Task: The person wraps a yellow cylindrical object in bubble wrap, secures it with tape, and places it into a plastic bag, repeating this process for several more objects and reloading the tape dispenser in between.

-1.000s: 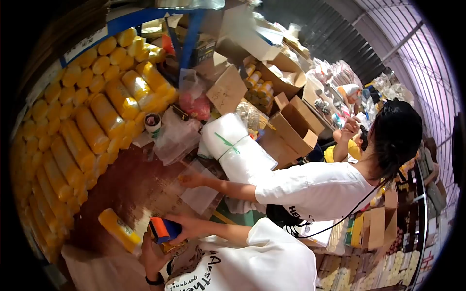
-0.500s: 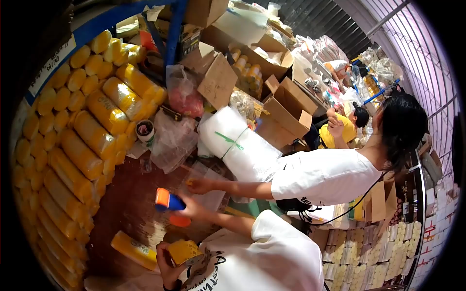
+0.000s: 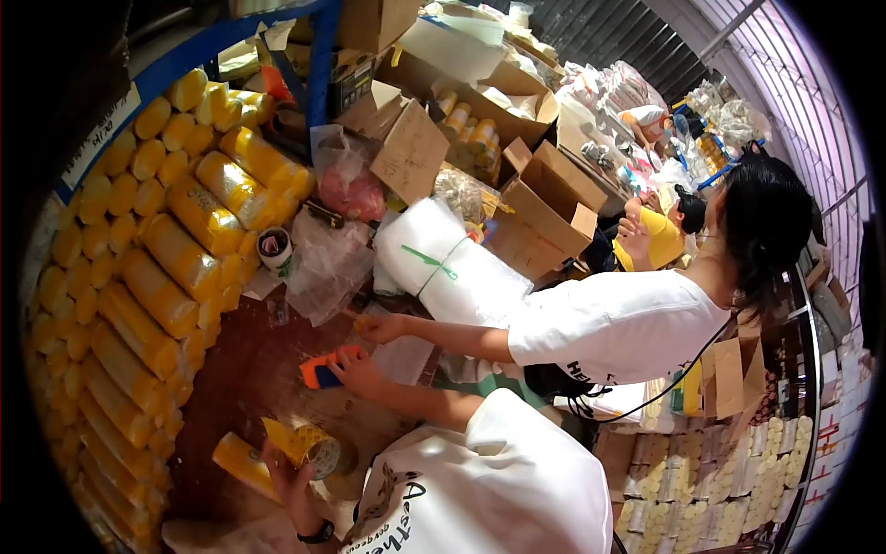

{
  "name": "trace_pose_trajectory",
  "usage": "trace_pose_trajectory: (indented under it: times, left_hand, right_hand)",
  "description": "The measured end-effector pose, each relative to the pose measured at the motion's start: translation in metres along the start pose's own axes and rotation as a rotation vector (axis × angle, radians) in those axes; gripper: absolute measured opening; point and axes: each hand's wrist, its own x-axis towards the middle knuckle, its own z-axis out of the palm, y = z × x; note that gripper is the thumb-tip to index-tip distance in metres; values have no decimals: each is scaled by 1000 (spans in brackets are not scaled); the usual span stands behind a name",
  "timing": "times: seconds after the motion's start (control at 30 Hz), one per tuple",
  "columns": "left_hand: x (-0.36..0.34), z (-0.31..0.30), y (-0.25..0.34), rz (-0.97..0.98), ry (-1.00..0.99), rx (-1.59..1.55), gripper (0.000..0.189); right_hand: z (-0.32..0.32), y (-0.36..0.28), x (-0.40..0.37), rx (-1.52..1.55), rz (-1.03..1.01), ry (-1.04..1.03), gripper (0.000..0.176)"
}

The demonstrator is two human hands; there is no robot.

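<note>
Dispenser [image 3: 318, 372], orange and blue, lies on brown table [image 3: 235, 369], my right hand [image 3: 358, 377] grasping its end. Lower down, my left hand [image 3: 286, 482] clutches yellow tape roll [image 3: 318, 452], just beside yellow tube [image 3: 240, 462]. Co-worker's hand [image 3: 380, 327] near dispenser.
</note>
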Motion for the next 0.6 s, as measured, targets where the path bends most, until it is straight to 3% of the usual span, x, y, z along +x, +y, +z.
trace_pose_trajectory:
  times: [0.1,0.2,0.3,0.4,0.43,0.5,0.6]
  left_hand:
    - [-7,-1,-11,-86,44,-208,65]
    - [-11,5,-18,-26,0,-330,58]
    - [-26,-3,-29,-77,98,-335,50]
    - [-35,-23,-49,-45,129,-253,38]
    - [-40,-25,-54,-37,125,-216,32]
    - [-45,-28,-59,-14,137,-142,22]
    - [-57,-19,-56,-29,185,-140,17]
  right_hand:
    - [8,-1,-14,-165,-105,-80,69]
    - [26,-6,-14,-140,-60,-31,71]
    - [49,-10,-19,-54,-40,-33,72]
    - [95,-15,-20,447,48,-378,69]
    - [87,-19,-24,523,81,-395,68]
    - [65,-20,-32,681,102,-257,64]
    - [-28,-29,-52,984,-5,-60,60]
